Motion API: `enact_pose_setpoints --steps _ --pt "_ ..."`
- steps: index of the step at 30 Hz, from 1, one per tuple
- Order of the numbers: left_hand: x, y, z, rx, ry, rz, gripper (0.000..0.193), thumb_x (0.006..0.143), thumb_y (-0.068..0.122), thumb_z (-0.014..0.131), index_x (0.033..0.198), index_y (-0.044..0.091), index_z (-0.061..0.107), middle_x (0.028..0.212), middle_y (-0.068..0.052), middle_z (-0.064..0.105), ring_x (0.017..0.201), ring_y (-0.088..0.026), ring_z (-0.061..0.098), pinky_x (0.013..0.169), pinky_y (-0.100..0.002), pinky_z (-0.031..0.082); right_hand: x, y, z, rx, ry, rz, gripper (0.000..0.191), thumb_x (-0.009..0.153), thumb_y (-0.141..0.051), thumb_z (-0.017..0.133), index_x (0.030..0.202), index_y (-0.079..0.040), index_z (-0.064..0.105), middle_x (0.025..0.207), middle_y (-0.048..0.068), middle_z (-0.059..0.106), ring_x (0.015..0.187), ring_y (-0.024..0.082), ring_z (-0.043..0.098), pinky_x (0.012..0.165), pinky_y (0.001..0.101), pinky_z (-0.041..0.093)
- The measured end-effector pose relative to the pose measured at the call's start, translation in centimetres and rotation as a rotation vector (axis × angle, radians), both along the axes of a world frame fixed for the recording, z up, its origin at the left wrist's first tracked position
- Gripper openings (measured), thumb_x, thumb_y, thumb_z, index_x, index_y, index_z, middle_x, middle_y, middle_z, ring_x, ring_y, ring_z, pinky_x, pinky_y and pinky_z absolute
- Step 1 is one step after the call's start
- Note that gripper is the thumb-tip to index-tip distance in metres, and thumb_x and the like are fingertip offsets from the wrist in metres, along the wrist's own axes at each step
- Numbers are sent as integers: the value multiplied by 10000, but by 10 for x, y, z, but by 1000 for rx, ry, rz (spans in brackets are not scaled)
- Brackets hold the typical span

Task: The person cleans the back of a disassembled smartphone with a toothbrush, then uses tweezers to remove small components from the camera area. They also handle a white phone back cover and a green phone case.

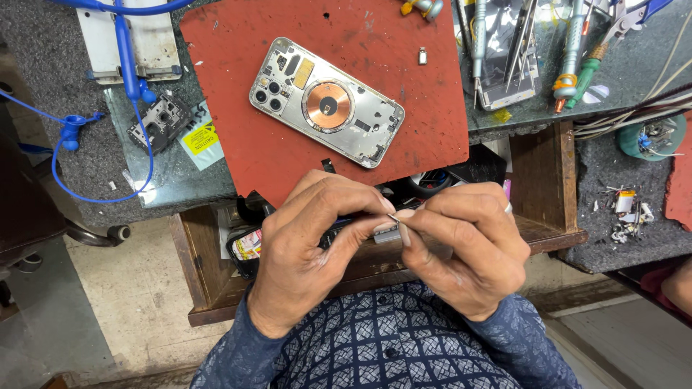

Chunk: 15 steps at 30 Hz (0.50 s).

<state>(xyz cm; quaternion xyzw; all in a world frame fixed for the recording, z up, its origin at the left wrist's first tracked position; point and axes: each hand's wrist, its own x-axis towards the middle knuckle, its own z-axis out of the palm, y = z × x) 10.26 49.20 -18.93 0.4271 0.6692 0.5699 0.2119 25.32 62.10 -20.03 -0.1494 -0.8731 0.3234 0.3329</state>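
I see my left hand (pixel 306 248) pinching one small grey part (pixel 386 232) from its left end; part runs left-right, level, over the open drawer (pixel 209 281). Right hand (pixel 468 248) pinches a thin pin (pixel 393 219) tight, tip up-left, touching the part. One phone shell (pixel 326 102) lies diagonally on one red mat (pixel 238 43) on the worktop (pixel 43 50).

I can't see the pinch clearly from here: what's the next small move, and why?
Probably ease the thin sliver off the small grey part with the right hand, while the left hand steadies it. Both hands pinch it over the open drawer, away from the phone shell on the red mat.
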Motion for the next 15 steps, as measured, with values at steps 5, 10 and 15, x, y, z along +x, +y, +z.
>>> enact_pose_setpoints --steps 5,10,15 --pt "1 -1 0 20 27 -11 213 881 6 810 1027 90 680 1023 4 733 1003 -162 694 856 -299 581 1 0 2 34 3 5 232 833 -120 877 1007 -42 744 956 52 659 903 200 639 767 315 509" --pt "2 -2 0 20 50 -10 215 879 6 811 1024 99 682 1018 11 734 1006 -163 694 859 -301 576 1 1 7 30 -17 23 227 826 -116 862 1004 -40 742 948 51 658 904 202 638 800 335 511" --pt "1 -1 0 23 81 -10 226 876 -12 804 1026 98 677 1017 8 727 1021 -178 694 875 -314 575 -3 0 13 36 -46 9 212 829 -103 861 996 -45 743 950 57 666 914 204 643 782 323 515"
